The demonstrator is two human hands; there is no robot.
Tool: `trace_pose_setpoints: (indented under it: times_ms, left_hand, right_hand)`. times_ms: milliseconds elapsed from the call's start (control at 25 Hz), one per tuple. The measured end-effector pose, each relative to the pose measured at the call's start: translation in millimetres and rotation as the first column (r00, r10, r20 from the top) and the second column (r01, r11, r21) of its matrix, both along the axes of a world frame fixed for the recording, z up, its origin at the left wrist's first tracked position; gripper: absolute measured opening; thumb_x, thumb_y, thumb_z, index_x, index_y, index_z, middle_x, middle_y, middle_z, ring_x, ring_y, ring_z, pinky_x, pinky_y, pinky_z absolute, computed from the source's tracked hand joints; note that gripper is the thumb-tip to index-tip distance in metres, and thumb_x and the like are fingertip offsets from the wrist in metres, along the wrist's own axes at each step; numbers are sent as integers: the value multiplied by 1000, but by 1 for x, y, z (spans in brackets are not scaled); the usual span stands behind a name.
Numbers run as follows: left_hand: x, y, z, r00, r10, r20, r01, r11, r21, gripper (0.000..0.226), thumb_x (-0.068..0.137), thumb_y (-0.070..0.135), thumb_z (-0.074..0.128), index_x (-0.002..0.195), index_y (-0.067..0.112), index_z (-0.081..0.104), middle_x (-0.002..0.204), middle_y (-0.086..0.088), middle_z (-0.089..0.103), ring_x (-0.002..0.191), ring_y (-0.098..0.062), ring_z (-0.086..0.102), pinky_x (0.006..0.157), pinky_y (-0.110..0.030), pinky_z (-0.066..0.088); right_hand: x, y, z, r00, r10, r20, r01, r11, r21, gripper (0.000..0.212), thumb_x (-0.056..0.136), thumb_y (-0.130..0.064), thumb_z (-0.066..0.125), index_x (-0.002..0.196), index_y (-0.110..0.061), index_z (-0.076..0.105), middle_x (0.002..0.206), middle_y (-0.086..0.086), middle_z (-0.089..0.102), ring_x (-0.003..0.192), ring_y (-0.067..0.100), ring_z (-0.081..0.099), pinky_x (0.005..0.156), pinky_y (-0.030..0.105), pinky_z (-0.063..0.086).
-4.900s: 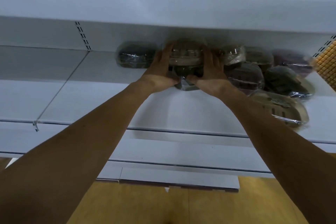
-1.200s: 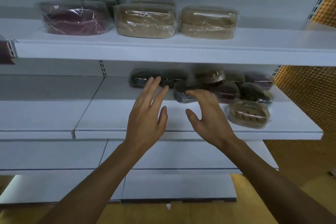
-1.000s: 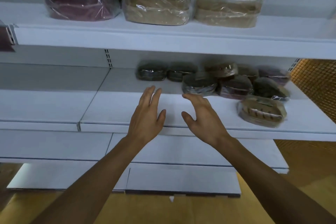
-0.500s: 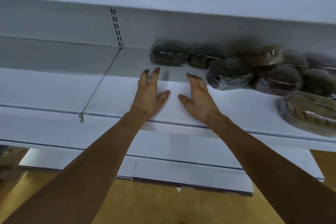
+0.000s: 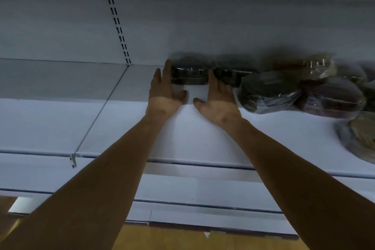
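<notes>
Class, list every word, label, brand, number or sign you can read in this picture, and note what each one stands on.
None can be read. The dark wrapped pack between the left hand and right hand shows only glare on its film. The other wrapped packs are blurred, and the white shelf shows no print.

Maroon pack (image 5: 332, 97) on white shelf (image 5: 60, 124) — wooden floor (image 5: 172, 239) below.

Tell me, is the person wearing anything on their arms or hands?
No. The left forearm and right forearm are bare, no sleeves in view. The left hand and right hand show no gloves, rings, watch or bracelet.
</notes>
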State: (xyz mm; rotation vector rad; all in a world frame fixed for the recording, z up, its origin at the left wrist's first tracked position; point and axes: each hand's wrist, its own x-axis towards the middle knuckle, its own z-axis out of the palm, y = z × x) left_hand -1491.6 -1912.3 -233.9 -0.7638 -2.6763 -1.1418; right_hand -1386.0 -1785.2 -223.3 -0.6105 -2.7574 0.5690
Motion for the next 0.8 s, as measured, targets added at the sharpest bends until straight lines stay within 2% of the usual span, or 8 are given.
trace_pose_setpoints:
  times_ms: [120,240,360,440,560,640,720,800]
  left_hand:
    - [-9,6,-1,1000,0,3,0,998,-63,101,79,40,72,157,30,8,145,-9,42,129,-29,47,106,-42,43]
    - [-13,5,0,998,-4,60,2,1000,29,87,72,41,71,148,34,28,132,-2,53,117,-23,56,98,-40,50]
    - [-9,-2,5,995,61,84,-65,997,45,87,72,39,78,145,28,31,130,-6,43,115,-23,46,95,-32,43]
    - [-3,-8,7,991,94,93,-93,996,-15,97,71,39,83,149,21,28,134,-12,36,121,-29,39,101,-35,39]
    - [9,-14,3,996,46,74,-45,999,-12,93,67,41,85,143,18,37,133,-10,41,122,-27,39,100,-26,36]
    - [20,-24,3,994,-26,111,15,995,96,89,67,40,86,140,18,40,127,0,52,116,-19,51,99,-27,43]
    - [43,-34,12,978,-71,197,47,991,126,83,73,32,85,140,23,36,120,9,56,108,-12,57,89,-24,46]
    - [64,-43,16,969,-77,234,56,994,95,89,75,33,85,146,25,31,131,7,57,115,-13,56,96,-27,46]
  right_hand:
    - [-13,3,-1,1000,-29,2,29,1000,4,99,88,-48,60,156,-24,-8,159,8,22,140,32,27,117,42,25]
    - [-12,5,-2,1000,-28,-10,27,998,-49,103,87,-47,63,155,-28,-11,159,6,24,140,31,29,115,42,29]
    - [-6,6,1,999,-4,-52,-2,994,-112,105,85,-44,66,155,-30,-11,157,7,25,141,30,28,115,42,30]
    - [-1,6,3,998,4,-56,-13,989,-150,102,85,-39,68,156,-28,-5,154,9,26,142,30,25,114,41,29]
    - [13,2,5,991,-4,-136,-24,980,-198,94,84,-28,72,155,-21,11,151,13,24,141,32,21,113,43,31]
    - [25,-2,5,984,1,-180,-44,972,-232,88,83,-26,73,150,-21,17,150,12,27,138,32,31,109,42,38]
    - [39,-6,6,985,-5,-174,-45,958,-284,82,83,-29,73,145,-25,20,145,9,39,130,30,45,103,38,44]
    - [57,-12,10,984,-12,-180,-53,934,-354,86,81,-32,76,145,-33,18,143,6,44,129,28,49,105,41,45]
